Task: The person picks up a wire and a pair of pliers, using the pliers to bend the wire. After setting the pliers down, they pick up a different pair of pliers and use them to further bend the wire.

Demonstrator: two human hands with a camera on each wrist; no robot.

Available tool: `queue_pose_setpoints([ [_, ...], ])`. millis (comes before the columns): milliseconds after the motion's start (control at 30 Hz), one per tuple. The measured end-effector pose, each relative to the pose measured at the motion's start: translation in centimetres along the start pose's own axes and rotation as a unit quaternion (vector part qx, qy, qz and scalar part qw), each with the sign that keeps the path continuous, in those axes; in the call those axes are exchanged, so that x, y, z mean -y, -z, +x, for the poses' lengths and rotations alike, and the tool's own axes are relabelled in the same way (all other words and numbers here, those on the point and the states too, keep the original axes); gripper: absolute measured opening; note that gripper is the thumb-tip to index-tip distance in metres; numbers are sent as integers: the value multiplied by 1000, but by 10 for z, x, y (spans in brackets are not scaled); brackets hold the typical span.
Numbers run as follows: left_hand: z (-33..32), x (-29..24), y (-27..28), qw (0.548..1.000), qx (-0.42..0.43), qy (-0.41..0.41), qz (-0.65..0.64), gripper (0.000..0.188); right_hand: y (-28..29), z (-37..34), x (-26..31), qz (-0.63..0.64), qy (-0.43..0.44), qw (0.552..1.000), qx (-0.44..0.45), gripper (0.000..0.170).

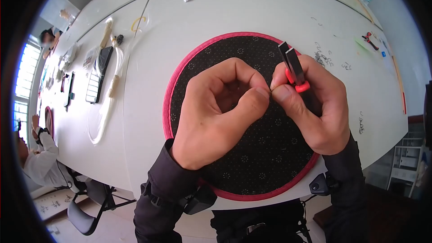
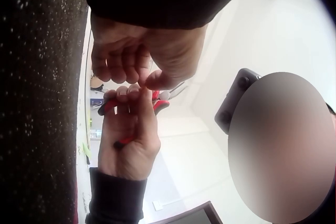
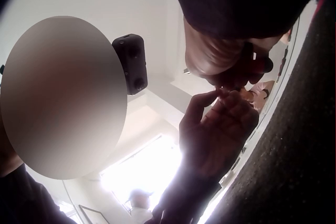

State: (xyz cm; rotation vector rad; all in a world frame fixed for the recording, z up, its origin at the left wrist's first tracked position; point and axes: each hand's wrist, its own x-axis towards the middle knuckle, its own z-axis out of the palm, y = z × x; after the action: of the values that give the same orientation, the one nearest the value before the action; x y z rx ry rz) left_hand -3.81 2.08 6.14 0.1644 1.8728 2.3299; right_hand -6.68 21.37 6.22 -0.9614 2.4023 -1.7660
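Observation:
Pliers (image 1: 294,68) with dark metal tips and red-and-black handles lie in my right hand (image 1: 319,108), tips pointing away from me. The fingers curl round the handles, while thumb and forefinger meet at a pinch. My left hand (image 1: 220,112) pinches thumb to forefinger right against the right fingertips; cannot tell what the tiny thing between them is. Both hands are above a round black mat (image 1: 243,175) with a red rim and small flower pattern. In the left wrist view the red handles of the pliers (image 2: 163,106) show by the right palm; the right wrist view is dark there.
On the white table (image 1: 216,13) at left are a phone-like black device (image 1: 104,58), clear tubing (image 1: 104,123) and a pale bundle of strands (image 1: 107,31). Another red-and-black tool (image 1: 371,41) lies far right. Other people sit along the left side; a folding chair (image 1: 83,216) stands below.

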Motion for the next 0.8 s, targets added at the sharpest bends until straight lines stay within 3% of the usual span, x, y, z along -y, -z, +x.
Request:
queue_pose_setpoints([
  [200, -1, -1, 0, 1000, 1, 4, 6, 8, -1, -2, 4, 36, -48, 998, 1, 5],
  [333, -1, 2, 0, 1000, -1, -3, 11, 7, -3, -1, -4, 8, 2, 1000, 1, 6],
  [600, 1, 7, 4, 1000, -5, -5, 25, 15, -2, -1, 2, 45, -65, 997, -12, 12],
  [800, -1, 3, -4, 998, -25, -20, 62, 16, -3, 0, 0, 36, -60, 997, -21, 13],
])
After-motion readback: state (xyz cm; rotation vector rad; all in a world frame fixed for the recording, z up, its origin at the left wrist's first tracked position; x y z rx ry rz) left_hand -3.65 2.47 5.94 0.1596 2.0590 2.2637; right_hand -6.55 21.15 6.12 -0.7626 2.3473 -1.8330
